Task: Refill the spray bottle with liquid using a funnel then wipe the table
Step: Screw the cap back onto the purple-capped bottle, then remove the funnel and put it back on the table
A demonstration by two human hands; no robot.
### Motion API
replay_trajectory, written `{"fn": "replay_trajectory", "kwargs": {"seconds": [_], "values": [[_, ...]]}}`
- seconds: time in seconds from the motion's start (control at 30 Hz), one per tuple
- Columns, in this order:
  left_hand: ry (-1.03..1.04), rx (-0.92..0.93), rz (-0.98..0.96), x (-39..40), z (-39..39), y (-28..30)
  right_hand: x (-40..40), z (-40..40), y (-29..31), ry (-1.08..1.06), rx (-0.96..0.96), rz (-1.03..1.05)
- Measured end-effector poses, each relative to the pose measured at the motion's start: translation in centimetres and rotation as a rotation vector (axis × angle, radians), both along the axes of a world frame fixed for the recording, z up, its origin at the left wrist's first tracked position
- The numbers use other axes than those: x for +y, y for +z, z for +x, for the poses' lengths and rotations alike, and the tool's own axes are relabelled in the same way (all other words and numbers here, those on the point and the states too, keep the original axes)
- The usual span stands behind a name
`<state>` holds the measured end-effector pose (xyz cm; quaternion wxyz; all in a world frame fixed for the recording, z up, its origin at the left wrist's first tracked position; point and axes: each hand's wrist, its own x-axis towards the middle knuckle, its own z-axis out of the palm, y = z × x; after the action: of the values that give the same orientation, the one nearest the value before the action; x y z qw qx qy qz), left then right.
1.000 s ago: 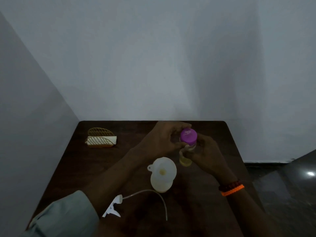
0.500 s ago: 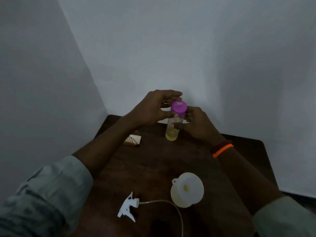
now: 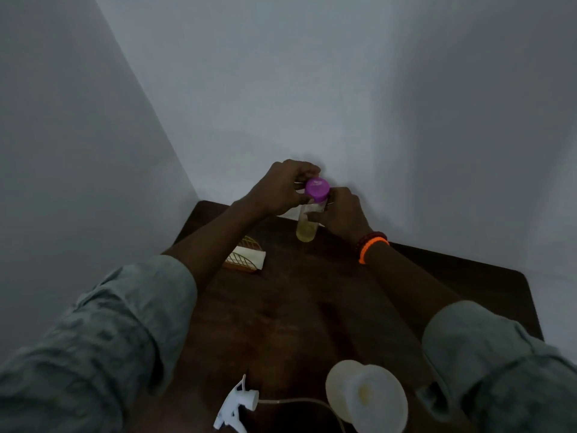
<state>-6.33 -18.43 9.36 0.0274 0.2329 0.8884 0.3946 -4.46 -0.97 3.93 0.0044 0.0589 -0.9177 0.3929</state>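
dark table (image 3: 281,307); bottle (image 3: 307,225) upright, purple cap (image 3: 317,189) up; left hand (image 3: 281,190) pinches cap, right hand (image 3: 342,214) grips body.

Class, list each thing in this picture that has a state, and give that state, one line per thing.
Purple cap: on the clear bottle, gripped by left hand.
Clear bottle: upright, yellowish liquid low, held by right hand.
Funnel: seated in the spray bottle's mouth.
Spray head: detached, lying on table.

Dim corner, seemingly white walls (image 3: 312,89), dark table (image 3: 281,307)
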Motion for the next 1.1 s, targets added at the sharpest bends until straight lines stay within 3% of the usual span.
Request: {"fn": "replay_trajectory", "kwargs": {"seconds": [0.43,0.7,0.9,0.97,1.1], "values": [[-0.02,0.019,0.01,-0.2,-1.7,-3.3,-0.3,-1.2,-2.8,-0.081,-0.018,0.005],[0.019,0.053,-0.041,0.3,-0.4,-2.7,1.2,-0.4,-1.2,-0.083,-0.189,0.055],[0.255,0.045,0.049,0.2,6.6,-0.2,4.6,7.1,2.8,-0.279,-0.256,-0.191],[0.269,-0.053,0.112,0.1,11.5,-0.5,6.0,11.3,3.9,-0.291,-0.246,-0.212],[0.217,-0.439,0.168,0.9,21.7,-2.9,7.9,20.3,5.0,-0.259,-0.31,-0.263]]}}
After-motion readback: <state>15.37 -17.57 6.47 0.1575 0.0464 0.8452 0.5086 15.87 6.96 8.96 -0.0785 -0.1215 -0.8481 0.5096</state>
